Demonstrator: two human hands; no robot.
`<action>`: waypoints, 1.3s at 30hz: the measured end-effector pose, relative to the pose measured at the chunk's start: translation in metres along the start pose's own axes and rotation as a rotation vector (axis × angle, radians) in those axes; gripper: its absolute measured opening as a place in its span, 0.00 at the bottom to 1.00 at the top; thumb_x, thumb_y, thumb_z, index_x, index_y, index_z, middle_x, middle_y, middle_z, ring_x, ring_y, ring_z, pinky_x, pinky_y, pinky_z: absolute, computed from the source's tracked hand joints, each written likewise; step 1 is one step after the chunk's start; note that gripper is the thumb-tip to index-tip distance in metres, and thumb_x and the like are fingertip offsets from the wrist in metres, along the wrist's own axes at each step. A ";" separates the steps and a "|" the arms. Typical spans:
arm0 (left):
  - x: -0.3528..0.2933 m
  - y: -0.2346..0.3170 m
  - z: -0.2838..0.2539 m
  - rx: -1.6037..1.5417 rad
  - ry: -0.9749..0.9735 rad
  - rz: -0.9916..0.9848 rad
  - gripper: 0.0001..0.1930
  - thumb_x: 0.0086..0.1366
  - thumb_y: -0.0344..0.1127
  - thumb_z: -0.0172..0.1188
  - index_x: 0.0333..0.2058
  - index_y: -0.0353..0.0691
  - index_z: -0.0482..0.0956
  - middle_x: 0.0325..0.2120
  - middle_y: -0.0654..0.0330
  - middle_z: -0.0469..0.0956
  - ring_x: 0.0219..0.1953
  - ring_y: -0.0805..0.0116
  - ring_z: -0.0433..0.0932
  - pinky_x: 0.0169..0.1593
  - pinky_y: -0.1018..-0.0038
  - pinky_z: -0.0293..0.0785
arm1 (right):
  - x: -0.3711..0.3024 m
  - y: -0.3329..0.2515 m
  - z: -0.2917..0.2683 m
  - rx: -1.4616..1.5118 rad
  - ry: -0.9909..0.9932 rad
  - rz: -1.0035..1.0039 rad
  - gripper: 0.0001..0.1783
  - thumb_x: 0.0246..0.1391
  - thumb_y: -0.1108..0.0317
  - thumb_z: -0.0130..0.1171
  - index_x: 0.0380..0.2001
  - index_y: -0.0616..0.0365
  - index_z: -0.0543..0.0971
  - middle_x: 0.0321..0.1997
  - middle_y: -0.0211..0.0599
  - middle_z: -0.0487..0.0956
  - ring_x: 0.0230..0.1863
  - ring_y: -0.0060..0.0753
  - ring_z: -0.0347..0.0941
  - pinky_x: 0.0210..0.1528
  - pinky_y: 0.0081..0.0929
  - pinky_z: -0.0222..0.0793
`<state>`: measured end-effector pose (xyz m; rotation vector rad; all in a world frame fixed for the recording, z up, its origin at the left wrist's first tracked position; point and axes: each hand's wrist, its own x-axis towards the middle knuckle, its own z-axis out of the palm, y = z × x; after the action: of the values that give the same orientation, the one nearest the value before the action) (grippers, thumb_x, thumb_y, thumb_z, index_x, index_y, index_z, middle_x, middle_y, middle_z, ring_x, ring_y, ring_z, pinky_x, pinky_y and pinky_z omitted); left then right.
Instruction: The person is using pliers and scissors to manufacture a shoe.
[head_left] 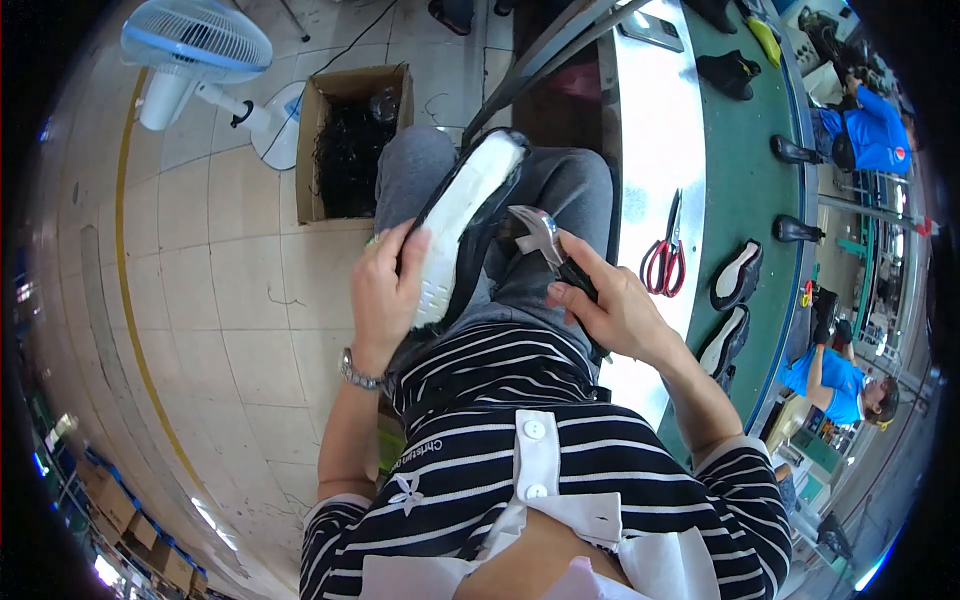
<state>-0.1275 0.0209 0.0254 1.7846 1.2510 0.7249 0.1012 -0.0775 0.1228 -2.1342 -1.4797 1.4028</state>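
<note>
In my left hand [385,290] I hold a black shoe upper [470,215] over my lap, its long white underside turned up toward me. My fingers close round its heel end, and the toe points away. My right hand [620,305] grips the dark handle of a hammer [542,238]. The hammer's metal head stands just right of the shoe, apart from its white face. Red-handled scissors [667,258] lie on the metal ledge to the right of my right hand.
A green conveyor belt [745,190] runs along the right, carrying several black shoes [738,273]. A phone [650,32] lies at the ledge's far end. On the floor stand a cardboard box [308,150] of black scraps and a fan [195,50]. Two people in blue [835,380] work beyond the belt.
</note>
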 end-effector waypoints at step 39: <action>0.008 0.006 0.052 -1.217 -0.458 -0.527 0.42 0.65 0.45 0.57 0.70 0.45 0.43 0.64 0.59 0.57 0.62 0.70 0.60 0.64 0.73 0.56 | 0.018 -0.052 -0.039 -0.489 -0.376 -0.254 0.40 0.55 0.69 0.59 0.69 0.48 0.54 0.32 0.46 0.82 0.24 0.45 0.80 0.28 0.37 0.78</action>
<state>-0.0798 0.0119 0.0053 0.5248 0.6325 0.5190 0.0997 -0.0247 0.1647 -1.8804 -2.3525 1.5225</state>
